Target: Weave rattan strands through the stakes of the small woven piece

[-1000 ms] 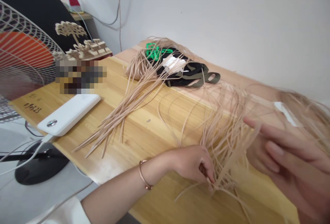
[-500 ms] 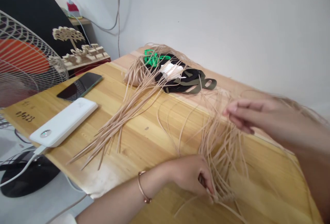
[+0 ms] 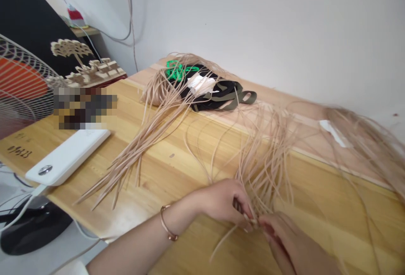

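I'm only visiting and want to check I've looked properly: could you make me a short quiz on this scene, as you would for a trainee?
1. True or false: the bracelet is on the left arm.
2. Multiple choice: what lies at the fingertips of the left grip and the right grip?
A) green cord
B) strips
C) power bank
3. Fill the gap: behind its wire guard, the fan shows a large ____ patch of colour.

Key: 1. True. 2. B. 3. Orange.
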{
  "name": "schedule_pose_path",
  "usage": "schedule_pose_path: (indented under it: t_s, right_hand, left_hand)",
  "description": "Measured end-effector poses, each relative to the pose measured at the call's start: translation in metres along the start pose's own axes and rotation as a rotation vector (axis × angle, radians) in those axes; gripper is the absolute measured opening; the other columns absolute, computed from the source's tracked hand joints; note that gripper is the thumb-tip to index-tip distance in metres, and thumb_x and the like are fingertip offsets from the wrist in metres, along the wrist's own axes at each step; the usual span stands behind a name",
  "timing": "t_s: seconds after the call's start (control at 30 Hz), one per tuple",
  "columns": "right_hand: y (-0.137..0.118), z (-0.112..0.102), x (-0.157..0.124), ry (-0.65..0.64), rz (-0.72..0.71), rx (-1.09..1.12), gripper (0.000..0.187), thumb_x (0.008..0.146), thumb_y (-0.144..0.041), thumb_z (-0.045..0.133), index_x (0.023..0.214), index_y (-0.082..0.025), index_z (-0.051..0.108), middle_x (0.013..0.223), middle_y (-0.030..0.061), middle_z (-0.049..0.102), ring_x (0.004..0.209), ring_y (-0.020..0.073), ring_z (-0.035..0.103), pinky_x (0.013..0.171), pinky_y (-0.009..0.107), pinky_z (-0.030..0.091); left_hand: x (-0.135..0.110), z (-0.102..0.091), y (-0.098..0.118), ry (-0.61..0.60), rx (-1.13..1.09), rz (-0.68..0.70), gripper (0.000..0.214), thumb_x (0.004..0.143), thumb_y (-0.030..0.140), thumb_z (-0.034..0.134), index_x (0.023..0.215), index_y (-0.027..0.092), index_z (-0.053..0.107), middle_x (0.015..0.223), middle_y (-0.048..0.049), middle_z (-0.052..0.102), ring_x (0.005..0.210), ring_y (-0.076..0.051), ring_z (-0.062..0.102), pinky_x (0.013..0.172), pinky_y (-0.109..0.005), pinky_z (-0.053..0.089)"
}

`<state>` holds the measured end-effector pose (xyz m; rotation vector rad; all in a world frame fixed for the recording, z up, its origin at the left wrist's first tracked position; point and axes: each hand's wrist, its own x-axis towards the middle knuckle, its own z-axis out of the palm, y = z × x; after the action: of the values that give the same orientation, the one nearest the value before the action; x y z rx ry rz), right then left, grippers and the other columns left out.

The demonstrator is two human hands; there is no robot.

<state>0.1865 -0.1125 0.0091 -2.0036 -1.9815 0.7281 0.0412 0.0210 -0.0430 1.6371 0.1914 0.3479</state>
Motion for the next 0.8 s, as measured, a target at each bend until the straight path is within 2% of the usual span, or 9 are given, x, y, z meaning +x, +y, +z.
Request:
schedule_pose_path:
  t_s: [0.1,0.23,0.4,0.57,0.67,0.8]
  right_hand:
    - [-0.004,-0.001,0.004,-0.055,0.067,0.043,0.040,0.090,-0.032,0.021,0.084,-0.023,0.060,0.084,0.0069,0.066,0.071,0.0209,0.064,0.058,0.031,0.049]
    - [-0.006,-0.005,0.006,-0.118,0.119,0.221,0.029,0.092,-0.037,0.030,0.094,-0.026,0.057,0.082,0.0005,0.065,0.071,0.0164,0.061,0.061,0.026,0.043]
    - [0.003,-0.007,0.010,-0.193,0.145,0.455,0.025,0.089,-0.041,0.042,0.092,-0.023,0.059,0.068,-0.0011,0.054,0.061,0.0142,0.049,0.053,0.024,0.034]
    - [0.012,-0.002,0.017,-0.188,0.155,0.548,0.023,0.083,-0.042,0.051,0.081,-0.021,0.061,0.058,-0.0041,0.042,0.054,0.0115,0.038,0.050,0.023,0.026]
    - [0.013,0.000,0.018,-0.187,0.163,0.555,0.021,0.081,-0.040,0.052,0.079,-0.021,0.061,0.055,-0.0051,0.037,0.053,0.0114,0.035,0.050,0.023,0.024]
    - [0.014,0.003,0.016,-0.144,0.175,0.549,0.020,0.081,-0.038,0.052,0.079,-0.021,0.061,0.055,-0.0057,0.032,0.053,0.0121,0.032,0.051,0.025,0.023]
  left_hand:
    - [-0.002,0.000,0.004,0.049,-0.002,-0.023,0.024,0.056,0.036,0.080,0.065,0.015,0.072,0.070,-0.0050,0.069,0.074,-0.015,0.060,0.069,-0.024,0.044]
    - [-0.003,0.000,0.007,0.056,-0.010,-0.034,0.027,0.057,0.040,0.079,0.066,0.016,0.072,0.071,-0.0054,0.069,0.074,-0.015,0.058,0.069,-0.025,0.044]
    - [-0.002,-0.002,0.008,0.032,0.033,0.013,0.028,0.057,0.041,0.078,0.064,0.015,0.071,0.071,-0.0046,0.068,0.071,-0.013,0.057,0.072,-0.026,0.043]
    - [-0.002,-0.005,0.008,-0.036,0.081,0.056,0.028,0.061,0.040,0.076,0.068,0.014,0.071,0.074,-0.0063,0.068,0.074,-0.014,0.057,0.073,-0.026,0.044]
    - [-0.003,-0.007,0.013,-0.082,0.139,0.064,0.023,0.064,0.035,0.076,0.072,0.014,0.071,0.079,-0.0056,0.068,0.078,-0.014,0.058,0.080,-0.028,0.043]
    - [-0.008,-0.004,0.029,-0.017,0.403,0.017,0.015,0.063,0.023,0.078,0.075,0.018,0.071,0.099,-0.0053,0.062,0.100,-0.018,0.053,0.091,-0.032,0.037]
